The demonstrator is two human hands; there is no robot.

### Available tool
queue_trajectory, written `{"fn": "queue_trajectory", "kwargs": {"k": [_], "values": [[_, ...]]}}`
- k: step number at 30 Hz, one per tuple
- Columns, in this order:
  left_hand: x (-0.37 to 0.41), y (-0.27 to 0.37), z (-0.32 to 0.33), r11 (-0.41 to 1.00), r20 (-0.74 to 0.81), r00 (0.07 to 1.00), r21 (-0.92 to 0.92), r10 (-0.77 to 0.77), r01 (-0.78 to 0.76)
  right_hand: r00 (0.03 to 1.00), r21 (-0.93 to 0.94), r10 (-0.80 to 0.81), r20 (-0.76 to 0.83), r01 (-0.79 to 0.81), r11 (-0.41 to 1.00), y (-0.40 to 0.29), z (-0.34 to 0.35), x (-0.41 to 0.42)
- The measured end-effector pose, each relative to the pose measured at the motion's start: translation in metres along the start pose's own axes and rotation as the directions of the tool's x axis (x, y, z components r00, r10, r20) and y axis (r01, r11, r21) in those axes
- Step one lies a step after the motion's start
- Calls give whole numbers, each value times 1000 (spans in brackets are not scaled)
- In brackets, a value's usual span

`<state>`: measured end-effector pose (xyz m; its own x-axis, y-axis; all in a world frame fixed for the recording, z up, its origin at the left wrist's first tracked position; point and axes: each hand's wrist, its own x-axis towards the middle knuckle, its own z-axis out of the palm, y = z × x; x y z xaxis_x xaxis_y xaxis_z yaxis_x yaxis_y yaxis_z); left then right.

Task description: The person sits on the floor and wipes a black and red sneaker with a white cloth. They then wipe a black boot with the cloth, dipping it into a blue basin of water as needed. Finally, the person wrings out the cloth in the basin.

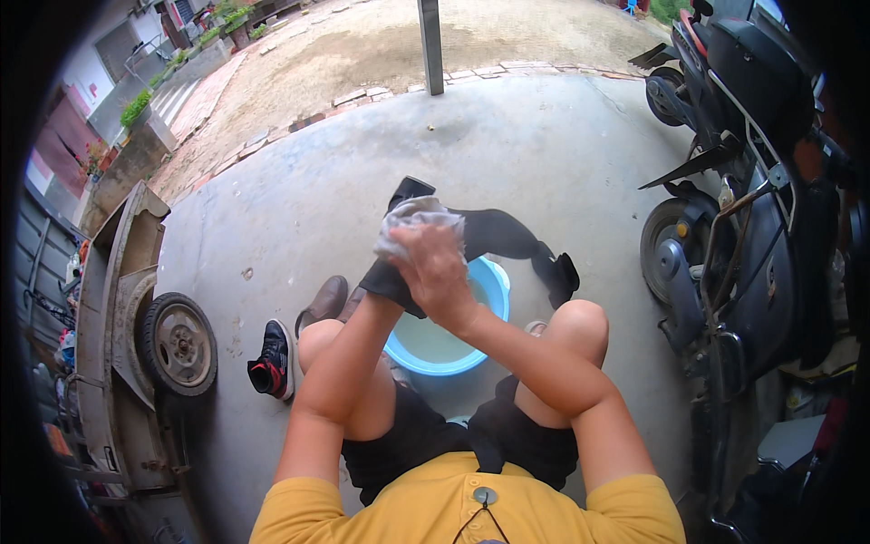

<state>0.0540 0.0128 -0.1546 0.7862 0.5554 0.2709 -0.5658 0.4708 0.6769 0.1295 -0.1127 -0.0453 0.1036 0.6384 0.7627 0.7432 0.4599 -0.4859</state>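
Note:
My right hand [440,272] presses a crumpled greyish-white cloth [421,221] onto a long black fabric band [493,231]. This band looks like a strap or brace and is raised over the basin. Its far tip [413,185] sticks up past the cloth, and its other end [563,275] hangs to the right. My left forearm [363,340] reaches up to the band at the wrist; the black fabric covers my left hand, so its fingers are hidden. Below both arms, between my knees, stands a light blue plastic basin [435,367] with cloudy water [431,338].
To the left lie a black and red high-top sneaker [273,360] and a brown shoe [321,302]. Beyond them is a cart [112,340] with a wheel [180,345]. Scooters [747,238] line the right side. A metal post [431,47] rises at the concrete floor's far edge.

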Motion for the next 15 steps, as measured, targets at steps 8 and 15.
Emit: {"fn": "queue_trajectory", "kwargs": {"k": [8, 15], "values": [[1, 84, 107, -127, 69, 947, 991, 313, -31, 930, 397, -127, 345, -22, 917, -24, -15, -30], [1, 97, 133, -229, 183, 883, 969, 433, -89, 807, 643, 570, -153, -356, 678, 32, -56, 20]]}}
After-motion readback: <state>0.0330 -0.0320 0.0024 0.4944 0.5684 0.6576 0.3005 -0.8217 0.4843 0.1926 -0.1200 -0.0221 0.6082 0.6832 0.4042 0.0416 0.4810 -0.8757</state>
